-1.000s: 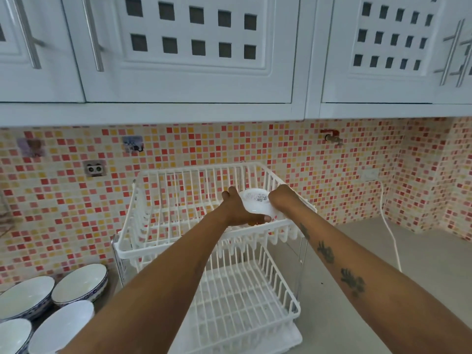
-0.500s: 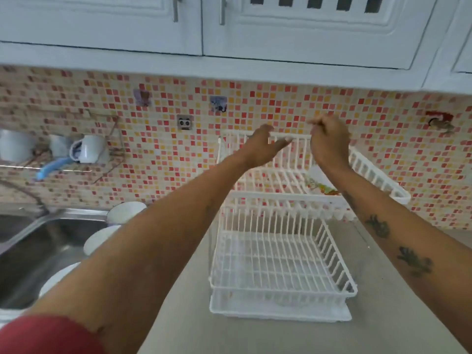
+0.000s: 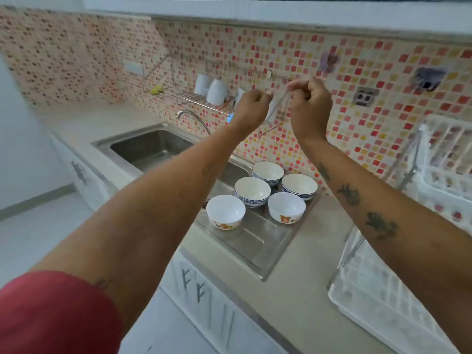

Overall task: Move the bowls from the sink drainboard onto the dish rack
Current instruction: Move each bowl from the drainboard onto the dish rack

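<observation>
The view has swung from the dish rack [image 3: 439,190] back to the drainboard [image 3: 258,241], where five bowls [image 3: 252,191] wait; left hand [image 3: 249,108] and right hand [image 3: 310,108] hang loosely curled, grip empty.

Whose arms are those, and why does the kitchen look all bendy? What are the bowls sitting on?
The camera sits on a person's head, looking forward and down, so you see their own arms reaching out. Its wide lens bends the edges. The left hand and right hand are raised in front of the tiled wall; they look empty, though it is blurry there. Below them, five bowls sit on the metal drainboard beside the sink: three with blue patterns, two white ones with bear pictures. The white dish rack at the right edge is where the bowls should go.
</observation>
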